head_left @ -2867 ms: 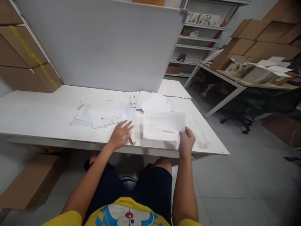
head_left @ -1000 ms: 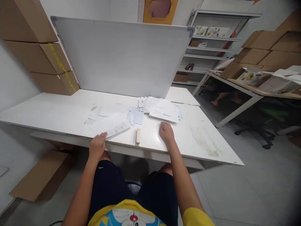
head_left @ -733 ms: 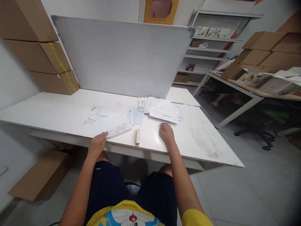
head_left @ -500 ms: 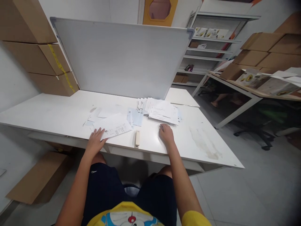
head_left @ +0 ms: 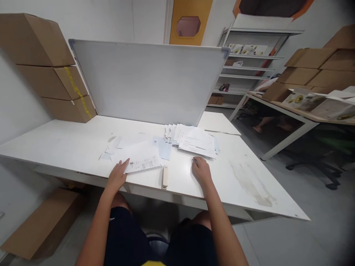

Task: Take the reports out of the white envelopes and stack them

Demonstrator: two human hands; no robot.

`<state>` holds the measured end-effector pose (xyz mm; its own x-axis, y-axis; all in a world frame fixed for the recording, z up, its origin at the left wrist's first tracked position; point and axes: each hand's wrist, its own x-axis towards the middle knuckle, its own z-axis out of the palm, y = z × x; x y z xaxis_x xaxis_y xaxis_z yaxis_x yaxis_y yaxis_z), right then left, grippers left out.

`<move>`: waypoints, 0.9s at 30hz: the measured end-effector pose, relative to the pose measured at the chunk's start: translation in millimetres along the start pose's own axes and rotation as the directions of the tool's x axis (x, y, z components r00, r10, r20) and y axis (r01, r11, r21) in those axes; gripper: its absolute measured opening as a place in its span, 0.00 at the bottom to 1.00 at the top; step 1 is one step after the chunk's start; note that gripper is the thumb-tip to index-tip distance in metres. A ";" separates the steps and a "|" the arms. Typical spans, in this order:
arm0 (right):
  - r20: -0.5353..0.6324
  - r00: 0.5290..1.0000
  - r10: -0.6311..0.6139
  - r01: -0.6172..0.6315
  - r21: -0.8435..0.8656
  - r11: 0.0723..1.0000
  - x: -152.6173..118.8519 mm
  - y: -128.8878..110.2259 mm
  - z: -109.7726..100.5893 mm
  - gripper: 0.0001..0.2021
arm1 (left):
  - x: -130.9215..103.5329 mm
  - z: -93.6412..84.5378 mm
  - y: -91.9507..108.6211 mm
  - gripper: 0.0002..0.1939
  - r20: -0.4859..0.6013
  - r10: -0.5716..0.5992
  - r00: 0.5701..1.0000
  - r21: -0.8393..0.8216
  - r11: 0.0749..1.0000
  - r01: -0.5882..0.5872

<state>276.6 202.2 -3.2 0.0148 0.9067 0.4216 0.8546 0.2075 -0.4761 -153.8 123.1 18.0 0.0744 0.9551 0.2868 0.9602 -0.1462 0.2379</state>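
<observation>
My left hand (head_left: pixel 117 176) lies at the near left edge of a printed white sheet (head_left: pixel 142 162), its fingers stretched out and touching the paper. My right hand (head_left: pixel 201 170) rests on the table with curled fingers, just in front of a stack of printed papers (head_left: pixel 197 142). A small dark thing shows at its fingertips, too small to name. Between the hands lies a cream stapler (head_left: pixel 165 176), lengthwise to me. Behind it is a pale blue sheet (head_left: pixel 165 148), partly covered by white papers. Small paper pieces (head_left: pixel 110 149) lie beyond my left hand.
A whiteboard (head_left: pixel 149 83) stands across the back of the white table (head_left: pixel 74 142). Cardboard boxes (head_left: pixel 62 83) are stacked at the back left, and a long carton (head_left: pixel 41 225) lies on the floor. To the right stand metal shelves (head_left: pixel 251 76) and another table (head_left: pixel 285 108) with boxes; a person's legs show beneath.
The view has tilted up, so everything sits lower in the picture. The printed sheet under my left hand has shifted slightly right, towards the stapler. My right hand stays by the stack.
</observation>
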 end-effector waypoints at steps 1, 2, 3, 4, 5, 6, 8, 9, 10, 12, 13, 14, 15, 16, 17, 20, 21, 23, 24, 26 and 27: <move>0.003 1.000 0.002 -0.002 0.002 1.000 0.1 -0.1 -0.4 0.17 | 0.4 -1.2 0.4 0.34 0.006 -0.019 1.000 0.008 1.000 0.019; 0.008 1.000 0.006 -0.006 0.004 1.000 0.3 -0.2 -1.0 0.17 | 1.3 -2.6 0.9 0.33 0.015 -0.043 0.999 0.015 0.999 0.043; 0.013 1.000 0.010 -0.010 0.006 1.000 0.6 -0.5 -1.7 0.17 | 2.6 -4.2 1.5 0.32 0.022 -0.070 0.997 0.021 0.997 0.070; 0.018 1.000 0.012 -0.012 0.008 1.000 0.9 -0.7 -2.5 0.17 | 4.2 -5.9 2.3 0.31 0.027 -0.095 0.995 0.025 0.995 0.095; 0.021 1.000 0.013 -0.013 0.009 1.000 1.3 -0.8 -3.2 0.17 | 6.0 -7.6 3.4 0.29 0.031 -0.112 0.993 0.025 0.993 0.111; 0.022 1.000 0.014 -0.014 0.007 1.000 1.5 -0.9 -3.7 0.17 | 7.8 -9.3 4.7 0.28 0.030 -0.118 0.993 0.023 0.993 0.117; 0.016 1.000 0.012 -0.012 0.005 1.000 1.6 -1.0 -4.2 0.17 | 9.6 -12.7 8.3 0.26 0.010 -0.111 0.994 0.018 0.994 0.111; 0.014 1.000 0.010 -0.011 0.007 1.000 1.4 -1.0 -4.4 0.17 | 9.2 -14.4 10.8 0.26 -0.011 -0.107 0.994 0.015 0.994 0.107; 0.014 1.000 0.011 -0.011 0.012 1.000 1.1 -1.1 -4.5 0.17 | 7.6 -16.0 13.8 0.26 -0.041 -0.106 0.994 0.010 0.994 0.106; 0.021 1.000 0.021 -0.022 0.027 0.999 0.6 -1.7 -5.1 0.17 | 0.7 -18.5 22.1 0.28 -0.120 -0.103 0.987 -0.004 0.995 0.103; 0.027 0.999 0.030 -0.031 0.038 0.999 0.6 -2.3 -5.9 0.17 | -4.2 -19.2 27.6 0.29 -0.161 -0.094 0.982 -0.013 0.996 0.093; 0.031 0.999 0.042 -0.044 0.055 0.998 0.7 -3.3 -7.0 0.17 | -9.9 -19.4 34.2 0.30 -0.200 -0.078 0.977 -0.023 0.997 0.075; 0.031 0.998 0.053 -0.056 0.083 0.995 1.1 -4.8 -8.7 0.17 | -16.0 -19.1 41.8 0.31 -0.234 -0.054 0.971 -0.032 0.998 0.048; 0.024 0.998 0.064 -0.066 0.128 0.990 1.4 -6.9 -10.9 0.17 | -22.2 -18.2 50.5 0.33 -0.266 -0.026 0.964 -0.039 0.999 0.017; 0.011 0.997 0.076 -0.076 0.195 0.978 1.4 -9.9 -13.7 0.17 | -28.3 -17.0 60.0 0.34 -0.295 0.007 0.956 -0.048 0.999 -0.022; 0.011 0.987 0.162 -0.145 0.514 0.845 -5.5 -25.2 -24.7 0.18 | -44.9 -12.1 91.5 0.36 -0.377 0.134 0.917 -0.075 0.982 -0.174; 0.041 0.981 0.191 -0.177 0.607 0.775 -12.0 -32.3 -29.0 0.21 | -49.8 -10.6 101.9 0.37 -0.394 0.181 0.901 -0.083 0.969 -0.231; 0.168 0.956 0.242 -0.283 0.752 0.595 -33.4 -47.5 -38.0 0.28 | -58.5 -8.5 120.6 0.40 -0.403 0.265 0.876 -0.104 0.938 -0.332; 0.254 0.931 0.262 -0.354 0.802 0.482 -47.9 -54.6 -42.5 0.31 | -62.4 -7.7 128.4 0.42 -0.393 0.305 0.868 -0.120 0.918 -0.377; 0.456 0.844 0.282 -0.519 0.827 0.216 -80.1 -65.8 -51.0 0.34 | -69.1 -6.2 140.5 0.45 -0.359 0.377 0.854 -0.162 0.876 -0.455; 0.506 0.807 0.304 -0.562 0.816 0.134 -95.4 -69.5 -54.7 0.31 | -71.8 -5.3 144.9 0.45 -0.339 0.406 0.849 -0.184 0.856 -0.483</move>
<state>244.2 81.2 31.9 0.0092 0.9807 -0.1955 -0.3177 -0.1825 -0.9304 -21.4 32.0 36.8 0.3623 0.6639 0.6542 0.7365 -0.6341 0.2356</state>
